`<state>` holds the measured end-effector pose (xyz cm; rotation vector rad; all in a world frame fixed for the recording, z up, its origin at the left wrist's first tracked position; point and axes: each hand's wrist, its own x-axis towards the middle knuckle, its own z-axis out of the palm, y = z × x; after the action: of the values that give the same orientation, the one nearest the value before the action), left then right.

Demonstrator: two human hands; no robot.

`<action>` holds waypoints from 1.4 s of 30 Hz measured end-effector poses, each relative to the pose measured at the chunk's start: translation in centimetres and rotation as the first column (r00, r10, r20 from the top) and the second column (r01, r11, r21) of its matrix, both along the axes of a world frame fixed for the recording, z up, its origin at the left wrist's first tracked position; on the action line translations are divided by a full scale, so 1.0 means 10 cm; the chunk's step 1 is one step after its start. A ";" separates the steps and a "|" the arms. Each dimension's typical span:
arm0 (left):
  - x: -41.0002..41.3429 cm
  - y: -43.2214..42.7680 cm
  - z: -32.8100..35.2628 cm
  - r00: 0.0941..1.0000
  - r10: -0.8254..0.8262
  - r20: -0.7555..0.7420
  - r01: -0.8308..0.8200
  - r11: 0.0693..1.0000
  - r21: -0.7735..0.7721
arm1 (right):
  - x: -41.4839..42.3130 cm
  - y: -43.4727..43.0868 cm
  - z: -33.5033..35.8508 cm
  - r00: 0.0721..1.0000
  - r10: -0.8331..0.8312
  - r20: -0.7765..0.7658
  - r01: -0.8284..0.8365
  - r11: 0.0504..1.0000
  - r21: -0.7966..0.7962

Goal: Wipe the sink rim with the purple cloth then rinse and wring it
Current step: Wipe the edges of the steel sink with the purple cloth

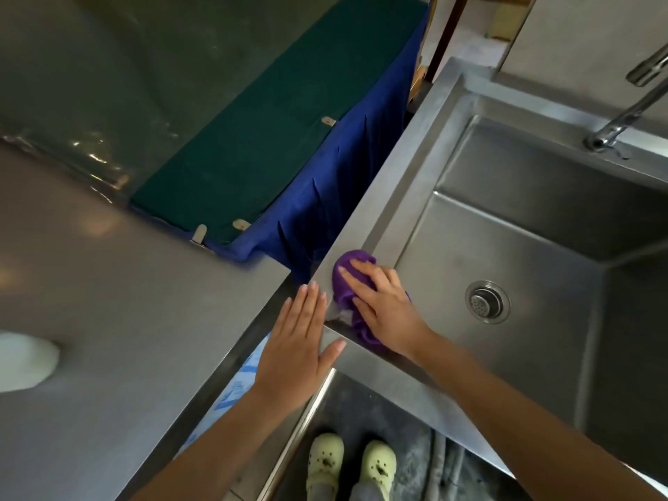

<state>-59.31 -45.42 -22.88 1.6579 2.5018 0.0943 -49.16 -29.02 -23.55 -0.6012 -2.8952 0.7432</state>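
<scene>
Reaching in from 5 o'clock, the right forearm crosses the near sink rim [383, 197] and ends in the right hand [383, 309], palm down, fingers slightly spread and nearly straight, pressing the bunched purple cloth [349, 269] onto the rim's left corner; the thumb is hidden; the cloth lies at 9 o'clock from the drain [487, 302], poking out beyond the fingertips and under the wrist; the left hand [300, 341], at 7 o'clock from the cloth, lies flat with fingers pressed together and thumb splayed, resting over the gap where the grey worktop [108, 301] meets the sink corner, holding nothing; the tap [621, 117] stands at 1 o'clock from the drain; pale green shoes [325, 461] show at 6 o'clock.
</scene>
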 end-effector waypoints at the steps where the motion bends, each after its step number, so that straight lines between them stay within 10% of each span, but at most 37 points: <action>1: 0.01 -0.01 0.00 1.000 0.003 0.000 -0.003 1.000 0.001 | 0.08 -0.06 0.01 0.999 0.052 -0.004 -0.052 0.999 0.003; 10: 0.08 -0.15 -0.01 0.999 0.040 0.023 -0.041 0.999 0.009 | 0.57 -0.14 0.18 0.983 0.158 0.097 -0.155 0.987 -0.035; 17: 0.14 -0.27 0.01 0.993 0.072 0.098 -0.074 0.997 0.022 | 0.14 -0.09 0.31 0.956 -0.244 -0.162 0.228 0.967 -0.111; 27: 0.12 -0.40 0.19 0.728 0.118 0.676 -0.390 0.881 0.266 | -0.03 -0.48 0.21 0.998 0.022 -0.063 -0.022 1.000 0.000; 35: 0.14 -0.41 0.13 0.816 0.099 0.570 -0.285 0.926 0.248 | -0.22 -0.59 0.20 0.999 -0.012 -0.034 0.015 0.995 0.099; 42: -0.21 -0.29 0.38 0.983 0.128 0.132 -0.156 0.961 0.228 | -0.10 -0.62 0.21 0.993 0.100 -0.062 -0.090 0.985 0.145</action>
<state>-61.45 -48.37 -19.05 1.4975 2.6004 0.5107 -50.19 -35.27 -21.40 -0.4160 -2.8984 0.5497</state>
